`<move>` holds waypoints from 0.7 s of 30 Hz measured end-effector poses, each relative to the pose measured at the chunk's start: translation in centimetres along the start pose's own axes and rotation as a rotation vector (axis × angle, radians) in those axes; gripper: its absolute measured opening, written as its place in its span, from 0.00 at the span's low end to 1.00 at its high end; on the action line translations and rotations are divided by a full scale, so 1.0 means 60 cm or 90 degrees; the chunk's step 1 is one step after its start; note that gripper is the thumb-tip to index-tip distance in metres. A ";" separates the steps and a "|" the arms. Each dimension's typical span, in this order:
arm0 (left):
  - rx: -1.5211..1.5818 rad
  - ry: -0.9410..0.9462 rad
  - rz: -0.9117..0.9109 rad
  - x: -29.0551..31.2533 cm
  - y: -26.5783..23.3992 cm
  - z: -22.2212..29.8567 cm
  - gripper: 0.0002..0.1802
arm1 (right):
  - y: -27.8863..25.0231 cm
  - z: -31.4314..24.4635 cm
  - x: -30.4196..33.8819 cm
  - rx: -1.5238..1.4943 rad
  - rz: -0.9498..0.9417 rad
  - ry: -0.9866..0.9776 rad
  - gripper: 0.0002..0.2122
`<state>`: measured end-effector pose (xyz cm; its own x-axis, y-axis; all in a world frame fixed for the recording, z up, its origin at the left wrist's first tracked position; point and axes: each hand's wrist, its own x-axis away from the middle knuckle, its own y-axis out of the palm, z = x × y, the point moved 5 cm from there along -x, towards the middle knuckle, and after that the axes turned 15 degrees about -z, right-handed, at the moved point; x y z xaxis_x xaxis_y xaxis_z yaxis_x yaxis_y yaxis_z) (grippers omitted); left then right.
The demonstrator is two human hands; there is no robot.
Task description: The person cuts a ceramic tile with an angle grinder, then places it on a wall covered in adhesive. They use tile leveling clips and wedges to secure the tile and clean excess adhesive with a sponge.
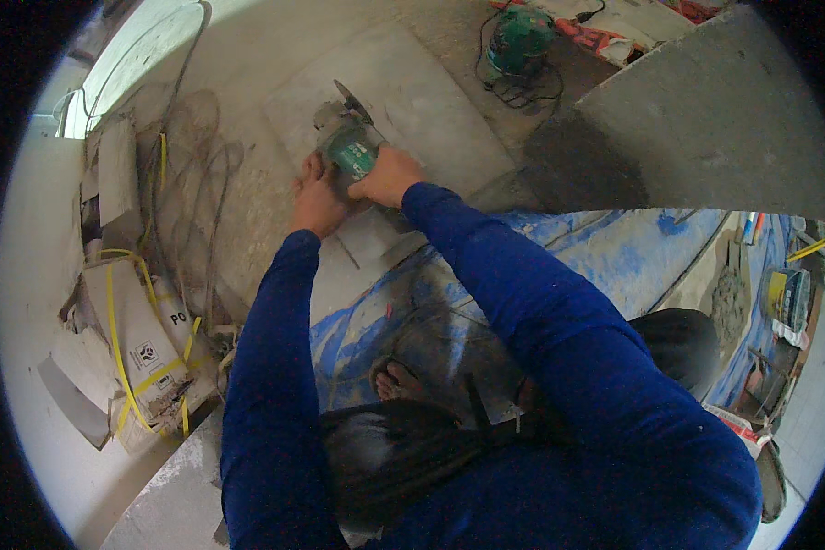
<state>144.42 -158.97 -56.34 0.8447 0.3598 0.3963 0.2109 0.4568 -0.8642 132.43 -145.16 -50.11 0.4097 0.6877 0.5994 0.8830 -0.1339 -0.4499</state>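
A green angle grinder (351,156) is gripped between my two hands over a pale, dusty tile (431,110) on the floor. Its thin disc (354,101) stands edge-on at the far end, pointing away from me. My left hand (318,199) closes on the grinder's left side, partly hidden by the tool. On the right side of the body, my right hand (391,176) is wrapped round the casing. Whether the disc touches the tile, I cannot tell. A smaller pale piece (368,235) lies just below my hands.
Loose cords (170,110) trail along the left, near cardboard packaging (124,316) with yellow straps. A round green object (520,43) with a black cable sits at the far right. A large grey slab (715,119) fills the right. Blue-and-white sheeting (605,247) covers the floor near my feet.
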 end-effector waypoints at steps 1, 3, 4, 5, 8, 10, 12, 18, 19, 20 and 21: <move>0.007 -0.001 -0.002 0.001 0.000 0.001 0.58 | 0.000 0.001 0.000 -0.003 -0.005 0.001 0.39; 0.009 -0.010 -0.006 0.003 -0.003 0.004 0.58 | 0.000 0.002 0.001 0.005 0.003 -0.003 0.40; 0.012 -0.023 -0.022 0.004 -0.004 0.005 0.58 | 0.000 0.003 0.002 0.010 0.007 -0.004 0.40; 0.004 -0.020 -0.018 0.006 -0.007 0.008 0.59 | 0.001 0.004 0.004 0.008 0.016 -0.012 0.39; -0.016 -0.031 -0.041 0.008 -0.013 0.014 0.60 | 0.002 0.010 0.011 0.005 0.034 -0.026 0.38; -0.036 -0.030 -0.047 0.008 -0.016 0.017 0.61 | 0.001 0.012 0.013 0.004 0.032 -0.026 0.38; -0.021 -0.023 -0.044 0.008 -0.016 0.017 0.61 | 0.000 0.012 0.013 0.013 0.018 -0.024 0.39; 0.007 -0.009 -0.028 0.004 -0.013 0.012 0.61 | 0.000 0.012 0.017 0.031 0.009 -0.030 0.41; -0.008 -0.019 -0.039 0.004 -0.011 0.011 0.61 | 0.001 0.015 0.019 0.034 0.014 -0.031 0.41; 0.000 -0.009 -0.031 0.004 -0.012 0.012 0.61 | 0.002 0.018 0.019 0.034 0.010 -0.023 0.41; -0.002 -0.012 -0.032 0.004 -0.012 0.012 0.61 | 0.003 0.020 0.019 0.035 0.006 -0.015 0.41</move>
<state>144.13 -158.62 -55.41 0.8241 0.3515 0.4442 0.2537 0.4720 -0.8443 132.79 -143.54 -50.33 0.4122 0.7034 0.5790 0.8649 -0.1024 -0.4914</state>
